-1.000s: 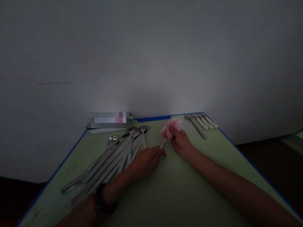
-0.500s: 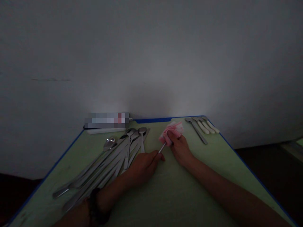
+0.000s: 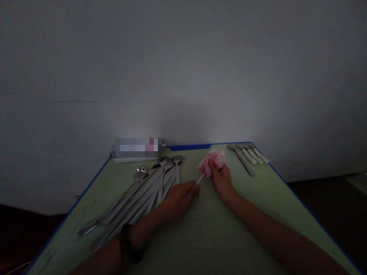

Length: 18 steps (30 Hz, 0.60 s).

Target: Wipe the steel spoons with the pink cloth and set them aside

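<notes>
Left hand (image 3: pixel 179 199): thumb and fingers pinching a thin metal handle (image 3: pixel 200 178), which slants up into a cloth (image 3: pixel 217 156). Right hand (image 3: pixel 223 182): thumb pressing the cloth onto the far end, so can't tell what kind of utensil that is. Both hands are mid-worktop, nearer the far edge than the near one. Vs a second ago: cloth folds sit a bit differently, view has shifted slightly, grips basically unchanged. Same piece is still between the hands, not laid down. Cloth is soft, crumpled, pink and white. Handle is slim, straight, pale in this light. Left of the left hand: a heap of steel utensils (image 3: pixel 152 183), long flat handles fanned toward the near left corner, rounded bowls toward the far edge; one shiny bowl (image 3: pixel 140 173) catches the light. Far right corner: one all-metal utensil (image 3: pixel 243 165), slim, beside a few pieces with smooth, curved off-white handles (image 3: pixel 249 156). Far left corner: a long box (image 3: pixel 137 147), markings blurred. Worktop (image 3: pixel 229 236) is pale green, blue-edged, against a plain wall (image 3: pixel 183 68).
</notes>
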Each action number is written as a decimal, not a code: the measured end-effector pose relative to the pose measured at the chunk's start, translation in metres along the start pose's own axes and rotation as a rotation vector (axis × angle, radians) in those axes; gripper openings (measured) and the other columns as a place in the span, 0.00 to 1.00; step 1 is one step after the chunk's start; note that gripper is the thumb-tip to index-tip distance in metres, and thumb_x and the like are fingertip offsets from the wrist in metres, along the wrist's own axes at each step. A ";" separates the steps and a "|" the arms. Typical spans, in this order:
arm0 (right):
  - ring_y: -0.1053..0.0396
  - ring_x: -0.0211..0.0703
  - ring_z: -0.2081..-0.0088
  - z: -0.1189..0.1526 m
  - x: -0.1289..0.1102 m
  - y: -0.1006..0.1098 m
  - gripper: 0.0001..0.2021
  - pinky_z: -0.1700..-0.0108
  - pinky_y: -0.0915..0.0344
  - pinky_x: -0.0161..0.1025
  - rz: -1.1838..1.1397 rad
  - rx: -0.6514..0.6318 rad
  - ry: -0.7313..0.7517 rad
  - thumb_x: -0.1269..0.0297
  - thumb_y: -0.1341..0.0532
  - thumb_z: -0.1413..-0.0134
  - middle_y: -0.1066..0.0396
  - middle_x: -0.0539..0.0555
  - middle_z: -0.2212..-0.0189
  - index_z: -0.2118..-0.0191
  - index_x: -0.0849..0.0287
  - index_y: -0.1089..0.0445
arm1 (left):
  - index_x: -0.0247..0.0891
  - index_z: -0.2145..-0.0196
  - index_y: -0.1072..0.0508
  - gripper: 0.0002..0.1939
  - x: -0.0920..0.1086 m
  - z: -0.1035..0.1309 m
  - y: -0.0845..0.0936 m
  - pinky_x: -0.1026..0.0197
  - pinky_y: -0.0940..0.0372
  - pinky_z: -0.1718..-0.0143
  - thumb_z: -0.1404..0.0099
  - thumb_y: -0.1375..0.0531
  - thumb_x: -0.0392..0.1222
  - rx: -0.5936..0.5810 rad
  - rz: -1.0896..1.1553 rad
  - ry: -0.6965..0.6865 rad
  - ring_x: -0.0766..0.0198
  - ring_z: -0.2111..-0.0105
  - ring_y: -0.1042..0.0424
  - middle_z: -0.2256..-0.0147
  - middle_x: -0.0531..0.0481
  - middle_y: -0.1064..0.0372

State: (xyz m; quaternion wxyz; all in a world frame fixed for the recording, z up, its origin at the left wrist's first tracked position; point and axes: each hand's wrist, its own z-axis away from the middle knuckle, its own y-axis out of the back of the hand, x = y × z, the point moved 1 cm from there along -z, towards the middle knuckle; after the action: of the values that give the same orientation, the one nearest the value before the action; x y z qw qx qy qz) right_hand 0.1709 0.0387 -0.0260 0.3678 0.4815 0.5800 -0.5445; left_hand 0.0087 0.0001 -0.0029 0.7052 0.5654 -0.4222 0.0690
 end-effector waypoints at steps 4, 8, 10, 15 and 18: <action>0.32 0.42 0.64 0.003 -0.002 0.002 0.12 0.58 0.38 0.39 0.124 0.073 0.115 0.54 0.41 0.47 0.27 0.52 0.68 0.66 0.59 0.29 | 0.39 0.73 0.35 0.21 0.000 0.000 -0.001 0.64 0.45 0.72 0.29 0.59 0.47 0.000 0.013 -0.023 0.64 0.75 0.37 0.77 0.54 0.38; 0.32 0.42 0.64 0.004 0.001 0.004 0.13 0.59 0.38 0.39 0.141 0.072 0.121 0.54 0.42 0.46 0.27 0.53 0.68 0.66 0.60 0.29 | 0.39 0.73 0.36 0.20 -0.002 0.001 -0.002 0.64 0.44 0.71 0.29 0.59 0.46 -0.018 0.028 -0.054 0.65 0.74 0.36 0.76 0.55 0.38; 0.32 0.42 0.65 0.004 0.002 0.005 0.13 0.59 0.38 0.39 0.134 0.079 0.115 0.54 0.41 0.47 0.27 0.53 0.68 0.65 0.60 0.29 | 0.39 0.73 0.36 0.20 -0.002 0.001 -0.001 0.64 0.44 0.71 0.29 0.59 0.46 -0.025 0.030 -0.046 0.64 0.74 0.36 0.76 0.54 0.37; 0.32 0.41 0.66 0.005 -0.002 0.003 0.13 0.60 0.37 0.38 0.167 0.086 0.092 0.54 0.41 0.48 0.27 0.53 0.68 0.66 0.60 0.29 | 0.39 0.73 0.36 0.20 -0.002 0.001 0.000 0.64 0.44 0.71 0.30 0.59 0.47 -0.039 0.045 -0.022 0.64 0.74 0.36 0.77 0.54 0.38; 0.32 0.40 0.67 0.004 -0.008 -0.001 0.13 0.62 0.37 0.37 0.161 0.056 0.105 0.54 0.41 0.47 0.28 0.52 0.71 0.68 0.60 0.30 | 0.39 0.73 0.36 0.20 -0.004 0.000 -0.001 0.64 0.45 0.72 0.30 0.59 0.47 -0.030 0.053 -0.002 0.64 0.75 0.37 0.78 0.55 0.39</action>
State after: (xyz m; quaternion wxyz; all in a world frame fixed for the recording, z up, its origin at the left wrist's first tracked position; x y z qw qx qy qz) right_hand 0.1716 0.0334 -0.0192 0.3661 0.5644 0.5424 -0.5032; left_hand 0.0067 0.0010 -0.0067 0.7111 0.5433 -0.4390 0.0807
